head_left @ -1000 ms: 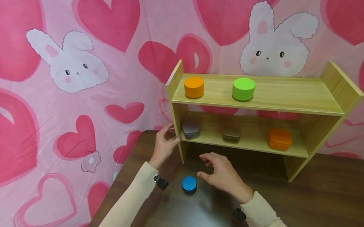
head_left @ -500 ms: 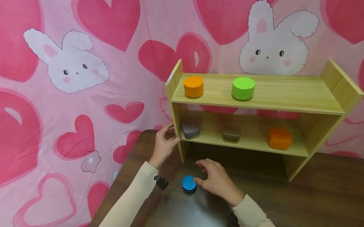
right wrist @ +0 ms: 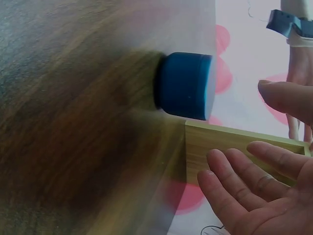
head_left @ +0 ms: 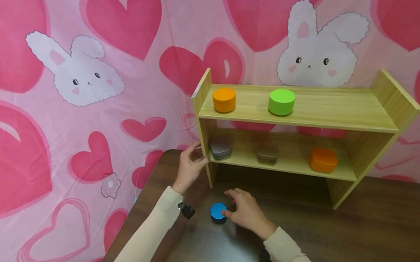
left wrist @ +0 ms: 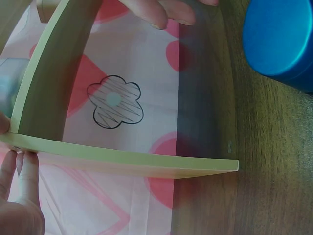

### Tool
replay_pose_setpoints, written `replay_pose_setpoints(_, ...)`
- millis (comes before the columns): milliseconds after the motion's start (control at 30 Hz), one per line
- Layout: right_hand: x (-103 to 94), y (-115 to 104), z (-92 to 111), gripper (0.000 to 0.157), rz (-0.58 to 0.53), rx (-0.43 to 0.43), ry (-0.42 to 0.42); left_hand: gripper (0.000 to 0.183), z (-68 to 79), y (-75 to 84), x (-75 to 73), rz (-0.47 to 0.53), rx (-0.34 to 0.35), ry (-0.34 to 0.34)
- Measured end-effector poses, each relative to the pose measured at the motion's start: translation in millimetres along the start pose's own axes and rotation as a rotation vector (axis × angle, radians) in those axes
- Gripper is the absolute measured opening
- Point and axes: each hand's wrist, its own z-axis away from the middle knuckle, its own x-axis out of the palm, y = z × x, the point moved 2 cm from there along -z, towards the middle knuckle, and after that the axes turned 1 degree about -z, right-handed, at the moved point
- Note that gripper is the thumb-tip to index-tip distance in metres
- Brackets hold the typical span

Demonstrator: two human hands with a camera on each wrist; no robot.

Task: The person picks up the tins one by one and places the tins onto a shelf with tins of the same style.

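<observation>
A round blue tin with a shiny lid stands on the table in front of the wooden shelf's left end. Over its right side is my right hand, thumb and fingers spread apart. The right wrist view shows a gap between these fingers and the tin's blue side. My left hand holds the left side panel of the shelf by its edge. In the left wrist view, its fingers lie against the panel's outer face, with the thumb at the inner side.
On the top board stand an orange round tin and a green round tin. The lower board bears a grey box, a clear-topped box and an orange box. A pink heart-patterned cloth hangs behind the table.
My right hand has moved left and toward me, from beside the shelf's lower opening to the blue tin's right side. The left hand stays on the panel.
</observation>
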Motion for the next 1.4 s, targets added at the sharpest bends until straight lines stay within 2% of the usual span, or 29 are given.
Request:
replay_pose_setpoints(400,13.7,0.4,0.0,0.057,0.056,-0.013,-0.021,0.055,-0.3,1.1,1.2,0.028,-0.019,0.011)
replay_pose_setpoints(633,19.8,0.0,-1.6,0.059,0.065,-0.012,-0.021,0.052,5.8,26.4,3.0,0.03,-0.013,0.01)
replay_pose_setpoints(733,22.4,0.6,-2.2,0.06,0.064,-0.002,-0.024,0.052,7.0,30.1,3.1,0.021,-0.013,0.011)
replay_pose_setpoints(1200,32.5,1.3,-2.1,0.061,0.067,0.003,-0.039,0.052,6.2,29.7,4.3,0.036,-0.017,0.018)
replay_pose_setpoints(1400,36.1,1.5,-2.9,0.062,0.068,0.006,-0.042,0.055,2.4,11.9,3.0,0.03,-0.02,0.018)
